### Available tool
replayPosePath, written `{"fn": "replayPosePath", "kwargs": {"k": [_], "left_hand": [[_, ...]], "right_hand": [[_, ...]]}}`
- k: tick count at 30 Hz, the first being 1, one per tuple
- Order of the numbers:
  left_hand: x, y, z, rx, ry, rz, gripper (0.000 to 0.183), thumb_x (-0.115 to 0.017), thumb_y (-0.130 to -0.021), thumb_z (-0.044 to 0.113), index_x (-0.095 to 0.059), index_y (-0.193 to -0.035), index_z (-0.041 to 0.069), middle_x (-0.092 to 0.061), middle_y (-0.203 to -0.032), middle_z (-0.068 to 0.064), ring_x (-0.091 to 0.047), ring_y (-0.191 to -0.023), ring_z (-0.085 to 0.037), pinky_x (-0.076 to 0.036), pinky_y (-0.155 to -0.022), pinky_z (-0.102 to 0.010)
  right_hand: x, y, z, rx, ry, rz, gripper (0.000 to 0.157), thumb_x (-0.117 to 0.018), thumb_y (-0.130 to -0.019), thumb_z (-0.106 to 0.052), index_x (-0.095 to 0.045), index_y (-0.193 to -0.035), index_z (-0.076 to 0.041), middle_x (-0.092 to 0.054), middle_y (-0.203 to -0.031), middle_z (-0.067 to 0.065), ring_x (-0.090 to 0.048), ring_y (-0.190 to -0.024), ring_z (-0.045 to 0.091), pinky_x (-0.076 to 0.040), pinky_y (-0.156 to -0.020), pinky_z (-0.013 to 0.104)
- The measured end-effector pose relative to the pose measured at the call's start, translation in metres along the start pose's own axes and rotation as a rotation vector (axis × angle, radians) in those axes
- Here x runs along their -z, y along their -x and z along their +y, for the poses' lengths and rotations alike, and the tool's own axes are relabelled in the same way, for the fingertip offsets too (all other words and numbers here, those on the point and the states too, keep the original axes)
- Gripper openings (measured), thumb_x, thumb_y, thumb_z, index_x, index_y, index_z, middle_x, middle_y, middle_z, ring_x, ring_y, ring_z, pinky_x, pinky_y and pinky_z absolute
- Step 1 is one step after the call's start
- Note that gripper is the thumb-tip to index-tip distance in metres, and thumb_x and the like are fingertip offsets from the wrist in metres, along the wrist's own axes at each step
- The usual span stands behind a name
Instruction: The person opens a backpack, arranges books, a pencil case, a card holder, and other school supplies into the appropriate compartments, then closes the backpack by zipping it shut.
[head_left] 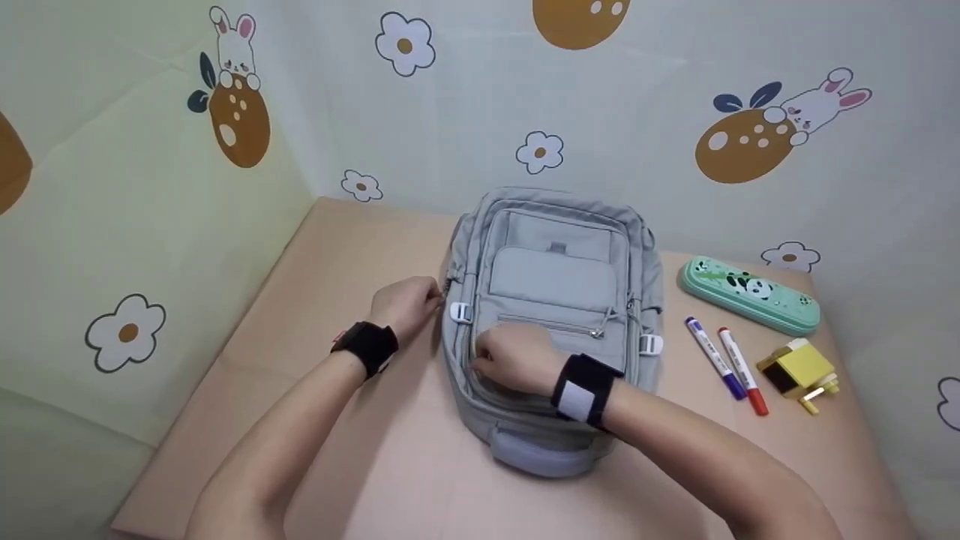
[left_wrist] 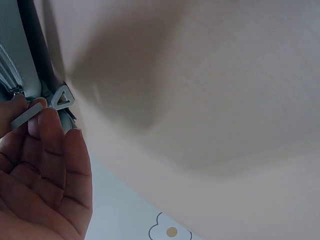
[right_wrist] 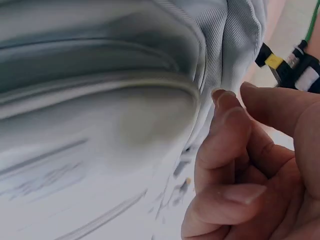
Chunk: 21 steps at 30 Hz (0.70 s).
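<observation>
In the head view, a grey fabric backpack (head_left: 559, 277) is lying front-up across the middle of the peach-coloured tabletop (head_left: 330, 480), its padded grey carry handle (head_left: 540, 454) pointing your way. A mint-green panda pencil case (head_left: 750, 296) is sitting to its right. Your left hand (head_left: 405, 306) is touching the bag's left edge; your right hand (head_left: 516, 358) is resting over its lower front. The bag is looking soft and bulky — probably giving under pressure rather than breaking — and its weight is staying hidden; the handle is offering the surest hold for lifting.

In the left wrist view, your left grip is pinching a slim grey zipper pull (left_wrist: 27, 116) beside a pale triangular loop (left_wrist: 62, 97). The pull is looking stiff and smooth, so likely slippery at its tip; pinching close to the slider should be steadier.

In the right wrist view, your right grip is curling loosely beside the bag's rounded edge — thumb and forefinger narrowly apart, nothing visibly held. That pliable edge should be suiting a steadying palm.
</observation>
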<state>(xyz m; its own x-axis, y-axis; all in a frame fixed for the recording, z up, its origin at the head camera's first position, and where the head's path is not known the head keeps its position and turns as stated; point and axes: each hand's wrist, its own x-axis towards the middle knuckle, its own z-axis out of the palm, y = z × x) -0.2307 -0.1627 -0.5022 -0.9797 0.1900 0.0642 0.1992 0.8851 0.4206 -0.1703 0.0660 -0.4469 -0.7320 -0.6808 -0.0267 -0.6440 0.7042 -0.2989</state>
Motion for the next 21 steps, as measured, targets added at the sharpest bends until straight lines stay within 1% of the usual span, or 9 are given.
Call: {"fn": "replayPosePath", "kwargs": {"k": [4, 7, 9, 12, 15, 17, 18, 21], "left_hand": [[0.001, 0.002, 0.000, -0.015, 0.001, 0.010, 0.011, -0.067, -0.099, 0.023, -0.073, -0.096, 0.014, -0.073, -0.097, -0.002, -0.069, -0.090, -0.025, -0.053, -0.079, -0.045], [0.001, 0.004, 0.000, -0.014, 0.004, 0.013, 0.010, -0.067, -0.099, 0.022, -0.073, -0.097, 0.015, -0.073, -0.097, -0.001, -0.069, -0.090, -0.024, -0.054, -0.079, -0.045], [0.002, 0.005, 0.000, -0.016, 0.004, 0.015, 0.010, -0.067, -0.099, 0.022, -0.074, -0.097, 0.015, -0.073, -0.097, -0.001, -0.069, -0.090, -0.024, -0.054, -0.078, -0.044], [0.003, 0.007, 0.000, -0.021, 0.009, 0.020, 0.010, -0.066, -0.099, 0.021, -0.074, -0.097, 0.016, -0.073, -0.097, 0.000, -0.069, -0.090, -0.024, -0.054, -0.079, -0.044], [0.004, 0.008, 0.000, -0.028, 0.014, 0.027, 0.010, -0.066, -0.099, 0.022, -0.074, -0.098, 0.016, -0.074, -0.098, 0.000, -0.069, -0.091, -0.024, -0.054, -0.080, -0.045], [0.004, 0.010, 0.000, -0.029, 0.012, 0.031, 0.010, -0.066, -0.099, 0.021, -0.075, -0.099, 0.016, -0.074, -0.099, -0.001, -0.070, -0.093, -0.025, -0.054, -0.081, -0.045], [0.004, 0.010, 0.000, -0.029, 0.008, 0.032, 0.010, -0.066, -0.099, 0.021, -0.075, -0.099, 0.016, -0.074, -0.100, -0.001, -0.070, -0.094, -0.025, -0.054, -0.081, -0.045], [0.005, 0.012, 0.003, -0.031, -0.004, 0.038, 0.013, -0.065, -0.099, 0.019, -0.076, -0.103, 0.014, -0.074, -0.103, -0.004, -0.070, -0.097, -0.028, -0.054, -0.083, -0.046]], "right_hand": [[0.010, 0.028, 0.025, -0.074, -0.060, 0.068, 0.011, -0.073, -0.093, -0.026, -0.074, -0.084, -0.019, -0.067, -0.074, -0.009, -0.058, -0.062, 0.009, -0.050, -0.060, 0.032], [0.016, 0.052, 0.051, -0.133, -0.097, 0.163, 0.007, -0.075, -0.093, -0.025, -0.076, -0.088, -0.020, -0.069, -0.079, -0.009, -0.061, -0.067, 0.009, -0.053, -0.065, 0.034], [0.020, 0.069, 0.072, -0.161, -0.105, 0.245, 0.006, -0.075, -0.093, -0.024, -0.076, -0.090, -0.019, -0.070, -0.081, -0.007, -0.064, -0.072, 0.012, -0.054, -0.070, 0.037], [0.023, 0.092, 0.108, -0.216, -0.101, 0.377, 0.006, -0.076, -0.093, -0.021, -0.077, -0.092, -0.016, -0.073, -0.087, -0.002, -0.065, -0.081, 0.020, -0.052, -0.075, 0.041], [0.022, 0.112, 0.141, -0.302, -0.117, 0.474, 0.008, -0.075, -0.093, -0.018, -0.077, -0.097, -0.011, -0.073, -0.095, 0.004, -0.064, -0.090, 0.027, -0.050, -0.077, 0.045], [0.019, 0.122, 0.158, -0.351, -0.133, 0.495, 0.013, -0.074, -0.094, -0.018, -0.076, -0.103, -0.009, -0.072, -0.103, 0.007, -0.064, -0.097, 0.031, -0.050, -0.081, 0.047], [0.017, 0.126, 0.165, -0.360, -0.141, 0.497, 0.016, -0.074, -0.095, -0.018, -0.075, -0.107, -0.007, -0.072, -0.108, 0.010, -0.063, -0.102, 0.034, -0.050, -0.084, 0.050], [0.010, 0.134, 0.178, -0.372, -0.167, 0.464, 0.025, -0.073, -0.095, -0.018, -0.072, -0.117, -0.005, -0.068, -0.121, 0.015, -0.061, -0.113, 0.037, -0.049, -0.093, 0.055]]}}
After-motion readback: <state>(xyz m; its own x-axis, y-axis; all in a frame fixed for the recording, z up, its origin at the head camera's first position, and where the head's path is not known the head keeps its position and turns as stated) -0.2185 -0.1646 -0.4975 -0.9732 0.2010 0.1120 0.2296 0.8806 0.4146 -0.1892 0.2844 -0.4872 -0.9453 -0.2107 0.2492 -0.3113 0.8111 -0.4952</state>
